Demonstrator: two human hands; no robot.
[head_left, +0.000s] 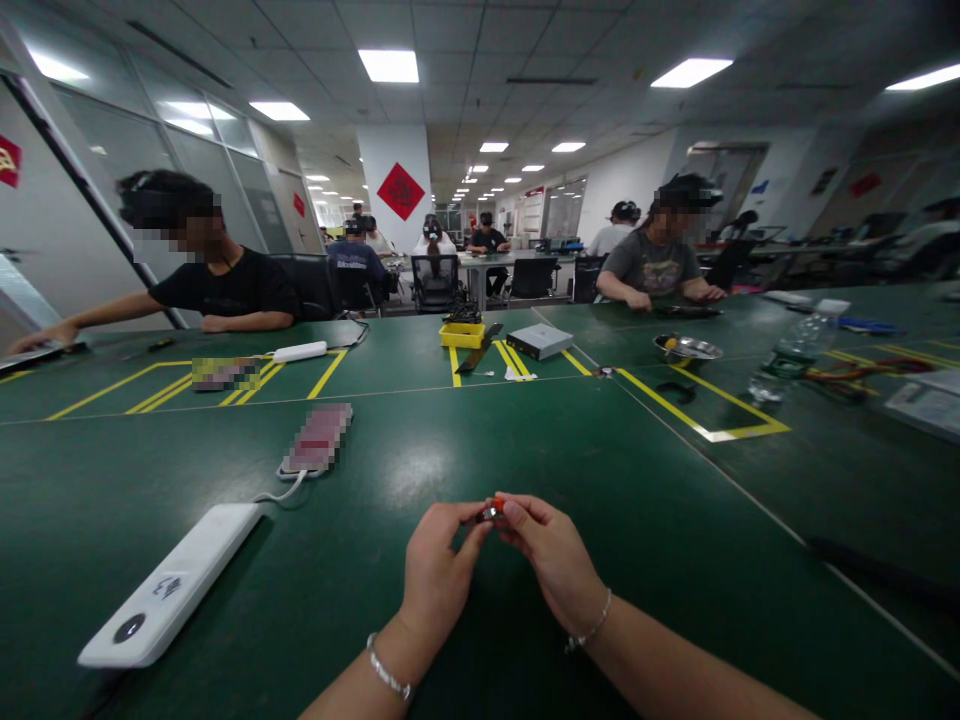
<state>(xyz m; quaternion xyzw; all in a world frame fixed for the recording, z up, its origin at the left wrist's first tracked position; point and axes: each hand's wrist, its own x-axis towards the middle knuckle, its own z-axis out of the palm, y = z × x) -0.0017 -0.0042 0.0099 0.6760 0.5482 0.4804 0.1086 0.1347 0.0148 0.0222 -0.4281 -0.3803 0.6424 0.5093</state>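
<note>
Both my hands meet over the green table (405, 455), fingertips close together. Between them is a small part (492, 512), shiny metal with some orange-red on it; it is too small to name. My left hand (439, 560) pinches its left side between thumb and fingers. On the other side, my right hand (551, 555) pinches the orange-red end. Fingers hide much of the part. To the left lies a phone (316, 440), joined by a short white cable (281, 494) to a long white power bank (176, 585).
Farther back are a yellow tray (461, 334), a grey metal box (538, 342) and a steel bowl (687, 348). A plastic bottle (799, 352) stands at the right, near cables (847, 372). Two people (225, 280) (660, 255) sit across the table, left and right.
</note>
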